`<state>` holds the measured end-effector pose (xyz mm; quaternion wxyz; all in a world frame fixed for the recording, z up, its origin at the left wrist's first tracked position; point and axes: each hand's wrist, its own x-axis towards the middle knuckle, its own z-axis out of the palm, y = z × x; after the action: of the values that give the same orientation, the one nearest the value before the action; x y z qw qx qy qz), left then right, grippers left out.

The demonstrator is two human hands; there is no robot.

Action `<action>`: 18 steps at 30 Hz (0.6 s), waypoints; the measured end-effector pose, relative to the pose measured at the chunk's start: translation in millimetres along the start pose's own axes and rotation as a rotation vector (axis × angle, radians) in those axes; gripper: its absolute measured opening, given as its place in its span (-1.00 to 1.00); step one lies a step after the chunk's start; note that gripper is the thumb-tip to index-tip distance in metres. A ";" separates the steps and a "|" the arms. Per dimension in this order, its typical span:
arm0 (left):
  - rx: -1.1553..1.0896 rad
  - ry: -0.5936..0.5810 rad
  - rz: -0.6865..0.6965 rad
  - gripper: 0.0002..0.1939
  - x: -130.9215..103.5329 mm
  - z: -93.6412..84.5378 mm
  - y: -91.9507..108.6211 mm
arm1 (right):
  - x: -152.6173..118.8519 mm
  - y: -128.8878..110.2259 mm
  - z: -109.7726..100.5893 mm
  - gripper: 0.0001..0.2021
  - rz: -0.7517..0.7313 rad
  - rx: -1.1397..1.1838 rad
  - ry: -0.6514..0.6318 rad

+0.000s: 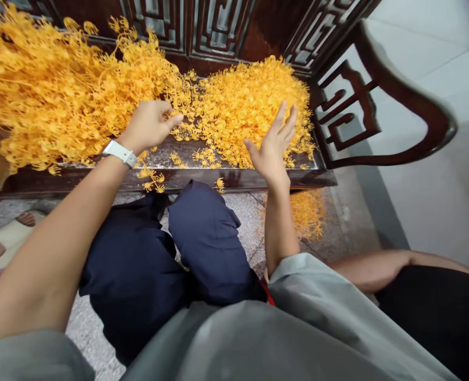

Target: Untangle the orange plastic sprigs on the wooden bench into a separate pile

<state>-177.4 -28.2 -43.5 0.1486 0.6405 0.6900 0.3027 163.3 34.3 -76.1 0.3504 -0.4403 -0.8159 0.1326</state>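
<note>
The right heap of yellow pieces [234, 100] lies beneath and around the right hand's [274, 151] spread, empty-looking fingers, which hide part of it. The left hand [150, 124] has curled fingers beside the left heap [60, 90], cut off by the frame; whether they pinch anything, I cannot tell. Loose pieces dot the bench [246, 180] between both hands. Right of the right fingers stands a carved armrest [401, 90]; below them, the forearm partly covers a floor pile [307, 211].

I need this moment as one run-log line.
left hand: curled near left heap of yellow plastic sprigs, grip unclear; right hand: open at right heap; wooden bench: under both
</note>
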 end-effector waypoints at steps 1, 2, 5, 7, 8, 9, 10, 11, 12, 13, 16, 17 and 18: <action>-0.007 -0.007 0.028 -0.46 0.1 0.2 -0.4 | -7.9 2.2 7.0 -0.13 0.009 -0.037 -0.001; -0.015 -0.012 0.054 -0.45 0.2 0.4 -0.5 | -20.5 1.9 15.3 -0.20 0.013 -0.034 -0.015; -0.024 -0.033 0.089 -0.44 0.6 1.6 2.8 | -69.5 -3.7 48.8 -0.38 -0.028 0.016 -0.125; -0.025 -0.042 0.098 -0.42 0.8 3.1 7.6 | -94.9 -3.9 73.2 -0.47 -0.058 -0.027 -0.204; -0.028 -0.049 0.103 -0.41 0.8 3.9 10.3 | -102.2 -2.7 83.6 -0.50 -0.052 -0.047 -0.222; -0.034 -0.060 0.109 -0.41 0.7 4.6 12.7 | -105.8 -1.1 91.7 -0.50 -0.032 -0.048 -0.220; -0.043 -0.074 0.111 -0.41 0.6 5.1 14.7 | -105.9 0.3 97.1 -0.51 0.000 -0.021 -0.204; -0.051 -0.088 0.110 -0.43 0.4 5.3 16.1 | -103.0 1.3 99.7 -0.51 0.038 0.037 -0.178; -0.059 -0.098 0.104 -0.44 0.4 5.4 16.6 | -97.7 1.9 99.6 -0.53 0.076 0.119 -0.147; -0.065 -0.099 0.095 -0.45 0.6 5.3 16.2 | -90.4 2.0 97.1 -0.54 0.113 0.216 -0.118; -0.081 -0.079 0.075 -0.46 2.6 5.6 10.1 | -61.0 3.1 80.7 -0.54 0.146 0.409 -0.047; -0.104 -0.069 0.077 -0.46 3.5 5.9 7.3 | -49.8 4.3 73.7 -0.51 0.112 0.391 -0.032; -0.139 -0.060 0.082 -0.46 4.2 6.3 4.6 | -38.8 5.7 66.4 -0.46 0.062 0.333 -0.023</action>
<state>-170.6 -22.7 -44.8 0.2008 0.6653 0.6356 0.3362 135.4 12.3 -144.5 0.4049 -0.3996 -0.7727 0.2815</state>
